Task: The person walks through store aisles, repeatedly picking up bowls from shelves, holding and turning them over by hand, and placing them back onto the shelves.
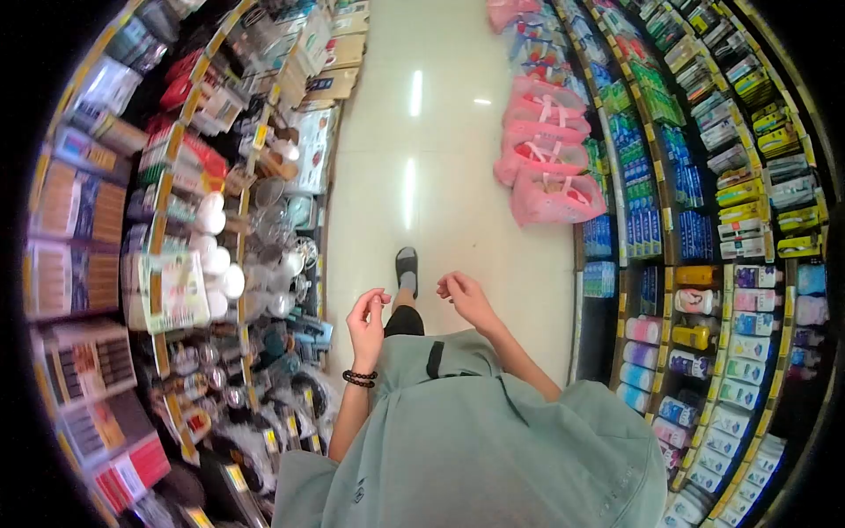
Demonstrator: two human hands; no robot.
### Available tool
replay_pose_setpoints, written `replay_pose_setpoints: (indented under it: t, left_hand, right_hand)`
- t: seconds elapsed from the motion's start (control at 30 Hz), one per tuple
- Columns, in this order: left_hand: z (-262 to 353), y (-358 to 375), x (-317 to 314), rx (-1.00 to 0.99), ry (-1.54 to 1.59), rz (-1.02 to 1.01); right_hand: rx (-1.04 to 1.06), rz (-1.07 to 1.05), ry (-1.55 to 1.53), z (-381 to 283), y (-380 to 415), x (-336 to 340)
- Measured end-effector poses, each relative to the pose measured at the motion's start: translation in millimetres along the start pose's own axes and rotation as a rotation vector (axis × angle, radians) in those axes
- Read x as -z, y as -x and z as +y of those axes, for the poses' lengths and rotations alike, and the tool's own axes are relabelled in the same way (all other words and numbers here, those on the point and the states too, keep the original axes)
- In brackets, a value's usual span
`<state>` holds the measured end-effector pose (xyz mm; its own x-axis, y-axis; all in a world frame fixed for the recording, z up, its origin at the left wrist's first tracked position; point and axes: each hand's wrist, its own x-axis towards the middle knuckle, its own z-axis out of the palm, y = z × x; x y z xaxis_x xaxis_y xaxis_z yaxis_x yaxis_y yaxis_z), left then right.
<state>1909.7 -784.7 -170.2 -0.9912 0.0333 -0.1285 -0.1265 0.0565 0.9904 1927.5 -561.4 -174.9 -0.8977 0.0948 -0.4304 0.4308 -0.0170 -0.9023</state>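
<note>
My left hand (366, 327) is raised in front of my waist, its fingers loosely bent with nothing visible in them. Two dark beaded bracelets (359, 378) circle that wrist. Level with it on the other side, my right hand (468, 301) hangs in the air, palm down, the fingers relaxed and slightly curled. I see no object in it. Neither hand touches the shelves. Below them are my green apron (475, 440) with a black strap and one dark shoe (406, 268) on the floor.
A pale tiled aisle (370, 202) runs ahead. Left shelves hold boxes, glassware and white rounded items (216, 242). Pink bags (554, 195) stand on the floor along the right side, beside shelves of toothpaste boxes (644, 231) and bottles (695, 334).
</note>
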Motion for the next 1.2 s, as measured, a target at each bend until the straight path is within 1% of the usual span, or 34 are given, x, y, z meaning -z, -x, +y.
replay_pose_setpoints:
  t: [0.1,0.13,0.23,0.27,0.37,0.47,0.5,0.57,0.7,0.73,0.83,0.87,0.97,1.03,1.1,1.2]
  left_hand:
    - [27,-67,-13,-0.018,0.012,0.101]
    - [27,-92,-16,-0.027,0.069,0.125]
    - [46,-167,-26,-0.026,0.099,0.121]
    - [40,-194,-29,-0.079,0.07,0.054]
    - [77,-263,-48,-0.073,-0.093,-0.174]
    - [94,-326,-72,-0.082,-0.171,-0.34]
    - [100,-344,-82,-0.085,-0.199,-0.388]
    - [105,-377,-108,-0.101,-0.184,-0.421]
    - [99,-443,-169,-0.073,-0.142,-0.485]
    - [97,-461,-185,-0.094,-0.154,-0.513]
    - [108,-518,-230,-0.078,-0.181,-0.593]
    - [116,-538,-244,-0.086,-0.219,-0.6]
    - [147,-599,-280,-0.074,-0.228,-0.622]
    - [161,-642,-301,-0.102,-0.238,-0.603]
    - [169,-686,-317,-0.134,-0.264,-0.578]
    - [177,-743,-334,-0.047,-0.194,-0.46]
  right_hand:
    - [0.164,-0.067,0.307,-31,-54,9]
    - [0.163,-0.103,0.327,-42,-74,10]
    - [0.175,-0.187,0.315,-99,-122,9]
    - [0.163,-0.207,0.343,-118,-136,11]
    - [0.23,-0.052,0.19,-153,-168,14]
    - [0.175,-0.021,-0.079,-174,-201,31]
    - [0.179,0.006,-0.112,-178,-214,40]
    - [0.192,0.055,-0.176,-182,-246,58]
    - [0.106,0.149,-0.244,-194,-325,100]
    - [0.095,0.167,-0.263,-193,-351,110]
    - [0.088,0.185,-0.281,-225,-430,151]
    - [0.086,0.177,-0.281,-242,-454,164]
    - [0.033,0.177,-0.466,-302,-521,198]
    - [0.068,0.167,-0.518,-337,-561,219]
    - [0.082,0.168,-0.572,-359,-600,232]
    - [0.095,0.153,-0.518,-379,-652,245]
